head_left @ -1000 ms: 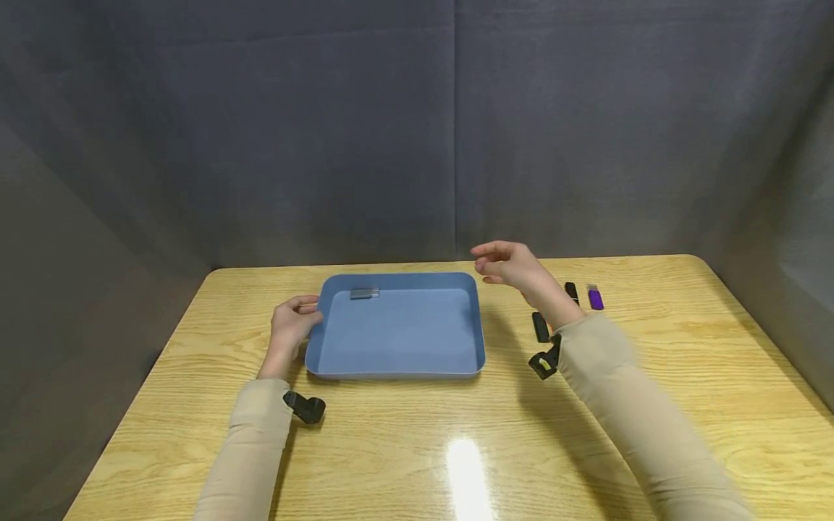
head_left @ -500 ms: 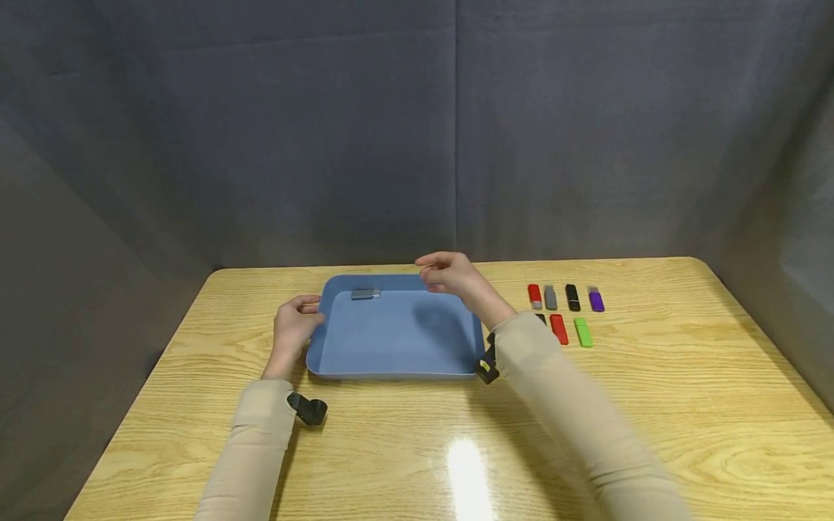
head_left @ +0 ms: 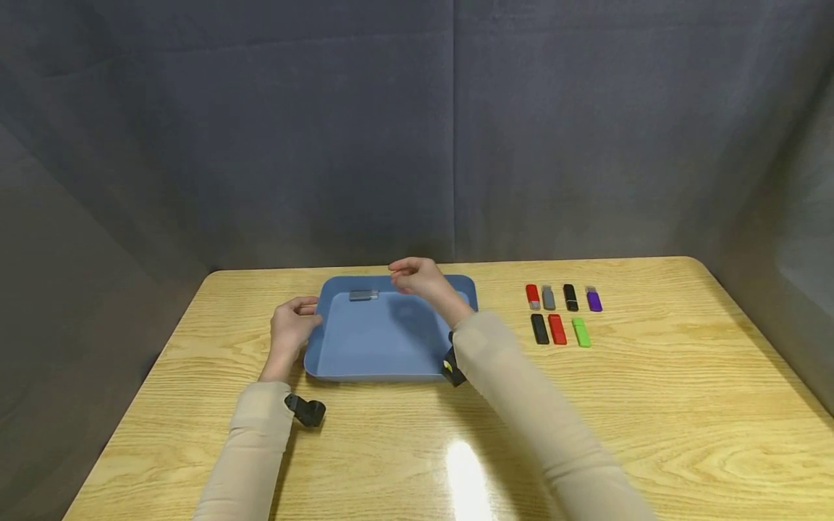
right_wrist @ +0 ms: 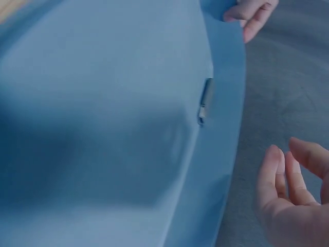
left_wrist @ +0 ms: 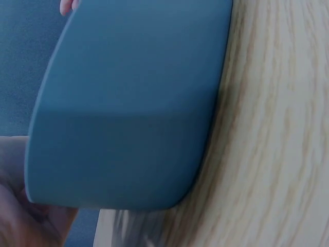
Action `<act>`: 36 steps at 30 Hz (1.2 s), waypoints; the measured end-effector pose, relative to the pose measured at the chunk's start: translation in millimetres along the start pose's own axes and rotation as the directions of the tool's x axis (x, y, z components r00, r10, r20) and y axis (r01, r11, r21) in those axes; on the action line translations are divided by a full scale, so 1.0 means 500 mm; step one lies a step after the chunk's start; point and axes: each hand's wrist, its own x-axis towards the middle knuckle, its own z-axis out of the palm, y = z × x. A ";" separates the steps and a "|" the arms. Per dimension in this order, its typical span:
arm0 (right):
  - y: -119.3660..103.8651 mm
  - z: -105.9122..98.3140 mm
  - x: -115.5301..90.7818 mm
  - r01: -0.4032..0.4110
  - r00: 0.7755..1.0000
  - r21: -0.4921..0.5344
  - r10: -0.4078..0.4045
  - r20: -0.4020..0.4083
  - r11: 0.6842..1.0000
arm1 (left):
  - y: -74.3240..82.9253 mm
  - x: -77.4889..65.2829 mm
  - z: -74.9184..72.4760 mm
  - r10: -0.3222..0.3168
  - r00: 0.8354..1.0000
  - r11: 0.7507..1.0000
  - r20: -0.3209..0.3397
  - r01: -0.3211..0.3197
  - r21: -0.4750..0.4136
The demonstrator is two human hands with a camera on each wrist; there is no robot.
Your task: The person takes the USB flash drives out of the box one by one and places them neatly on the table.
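Note:
A grey USB stick point(head_left: 363, 296) lies near the back left corner inside the blue tray point(head_left: 371, 340); the right wrist view shows the same USB stick point(right_wrist: 206, 95) beside the tray's wall. At the tray's left side, my left hand point(head_left: 290, 329) pinches the rim, thumb at the inside and fingers outside. My right hand point(head_left: 420, 278) hovers over the back part of the tray, to the right of the USB stick. In the right wrist view, the fingers of that right hand point(right_wrist: 293, 206) are loosely bent, with nothing seen between thumb and fingertips.
Right of the tray, several USB sticks lie in two rows on the wooden table point(head_left: 684, 376), among them a purple one point(head_left: 594, 300), a green one point(head_left: 582, 333) and a red one point(head_left: 557, 329). A dark curtain point(head_left: 417, 145) stands behind the table.
My right hand has moved left from the tray's right side to above its back part, uncovering the USB sticks on the right. The left hand stays at the rim.

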 end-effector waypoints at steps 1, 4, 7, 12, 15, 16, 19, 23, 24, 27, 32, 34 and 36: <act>0.003 0.005 0.003 -0.001 1.000 -0.008 0.001 -0.002 1.000 | 0.000 0.000 0.000 -0.001 1.000 1.000 0.000 0.001 0.000; 0.012 0.017 0.008 -0.006 1.000 -0.033 0.006 -0.009 0.999 | 0.001 0.001 0.001 -0.001 1.000 1.000 -0.003 0.001 -0.004; 0.020 0.027 0.011 -0.004 1.000 -0.044 0.003 -0.018 0.999 | 0.002 0.001 0.002 0.002 1.000 1.000 -0.003 -0.002 -0.008; 0.033 0.038 0.016 0.006 0.999 -0.056 -0.008 -0.041 0.998 | 0.007 -0.002 0.000 0.007 1.000 1.000 0.005 -0.007 -0.019; 0.040 0.042 0.018 0.013 0.999 -0.071 -0.016 -0.044 0.997 | 0.008 -0.002 -0.001 0.005 1.000 1.000 0.002 -0.004 -0.030; 0.042 0.043 0.018 0.015 0.999 -0.075 -0.019 -0.042 0.997 | 0.007 -0.002 -0.001 0.004 1.000 0.999 0.001 -0.004 -0.036; 0.050 0.046 0.019 0.029 0.999 -0.102 -0.032 -0.031 0.994 | 0.006 -0.001 -0.001 0.001 1.000 0.999 0.001 -0.001 -0.052; 0.058 0.051 0.023 0.031 0.999 -0.120 -0.034 -0.019 0.992 | 0.005 -0.002 -0.003 -0.013 1.000 0.998 0.022 0.014 -0.065; 0.062 0.053 0.026 0.034 0.999 -0.127 -0.036 -0.018 0.991 | 0.004 -0.002 -0.003 -0.018 0.999 0.998 0.027 0.019 -0.064; 0.076 0.057 0.039 0.060 0.998 -0.137 -0.063 -0.016 0.989 | 0.004 -0.003 -0.004 -0.016 0.999 0.998 0.037 0.019 -0.060; 0.113 0.064 0.069 0.117 0.993 -0.147 -0.114 0.028 0.982 | 0.002 -0.002 -0.004 -0.008 0.999 0.998 0.043 0.010 -0.055; 0.114 0.069 0.067 0.093 0.995 -0.157 -0.087 0.043 0.983 | 0.000 -0.003 -0.004 -0.010 0.999 0.998 0.048 0.012 -0.058; 0.093 0.079 0.042 0.041 0.999 -0.198 -0.035 0.036 0.979 | -0.001 -0.004 -0.004 -0.015 0.999 0.998 0.052 0.018 -0.061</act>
